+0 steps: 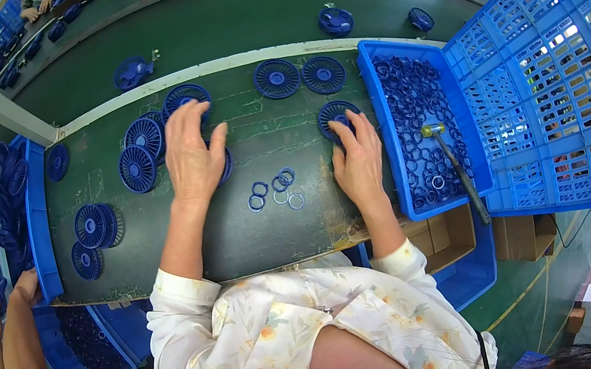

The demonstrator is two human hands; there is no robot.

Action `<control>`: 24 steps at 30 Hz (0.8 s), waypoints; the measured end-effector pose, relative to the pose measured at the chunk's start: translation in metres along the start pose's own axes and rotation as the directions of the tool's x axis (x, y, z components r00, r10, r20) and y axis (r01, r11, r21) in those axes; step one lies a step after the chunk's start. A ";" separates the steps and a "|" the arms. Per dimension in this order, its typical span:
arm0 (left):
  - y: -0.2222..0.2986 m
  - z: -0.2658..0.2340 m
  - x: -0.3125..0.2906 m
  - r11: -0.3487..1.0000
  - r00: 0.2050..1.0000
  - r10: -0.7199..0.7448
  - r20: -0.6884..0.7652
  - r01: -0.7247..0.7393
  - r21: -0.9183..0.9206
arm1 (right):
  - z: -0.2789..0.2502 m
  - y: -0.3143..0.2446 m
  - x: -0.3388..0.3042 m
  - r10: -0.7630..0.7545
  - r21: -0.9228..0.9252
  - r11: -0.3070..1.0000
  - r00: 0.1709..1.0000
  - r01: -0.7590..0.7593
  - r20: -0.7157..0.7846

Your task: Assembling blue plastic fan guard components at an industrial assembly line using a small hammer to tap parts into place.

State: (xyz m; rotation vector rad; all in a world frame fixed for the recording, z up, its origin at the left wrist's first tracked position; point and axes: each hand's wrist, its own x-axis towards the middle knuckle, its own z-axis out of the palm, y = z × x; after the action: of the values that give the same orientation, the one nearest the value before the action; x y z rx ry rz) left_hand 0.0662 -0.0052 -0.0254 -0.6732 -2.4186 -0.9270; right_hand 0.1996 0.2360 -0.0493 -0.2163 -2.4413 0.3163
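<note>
My left hand [192, 159] lies flat, fingers spread, on a blue wheel [223, 167] mid-bench; my right hand [359, 161] presses open-fingered on another wheel [335, 116] beside the tray [392, 167]. The wheels are round and finely spoked. A careless sweep could scatter the rings [274, 190] between my hands.

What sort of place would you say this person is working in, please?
Probably a factory assembly line: a green conveyor belt carries blue ribbed plastic discs, a blue bin holds rings, and a co-worker's arm reaches alongside.
</note>
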 end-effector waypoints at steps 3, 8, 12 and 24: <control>-0.025 -0.004 0.008 0.970 0.998 -0.054 -0.016 0.056 0.235 | -0.026 -0.027 -0.015 -0.034 0.332 0.943 0.985 -0.024 0.170; -0.047 -0.001 0.029 0.889 0.974 -0.161 0.159 0.073 0.453 | -0.036 -0.048 -0.047 -0.078 0.448 0.878 0.873 -0.168 0.481; -0.043 -0.006 0.034 0.932 0.955 -0.206 0.215 0.124 0.341 | -0.025 -0.036 -0.054 -0.096 0.513 0.835 0.866 -0.199 0.491; -0.027 -0.014 0.039 0.994 0.976 -0.105 0.192 0.096 0.060 | -0.027 -0.029 -0.035 0.114 0.613 -0.227 0.605 -0.757 0.788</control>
State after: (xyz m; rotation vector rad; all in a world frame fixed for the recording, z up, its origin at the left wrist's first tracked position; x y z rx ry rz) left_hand 0.0234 -0.0222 -0.0072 -0.6557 -2.6615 -0.8723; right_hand 0.2413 0.2046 -0.0418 -0.4650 -1.5895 2.7117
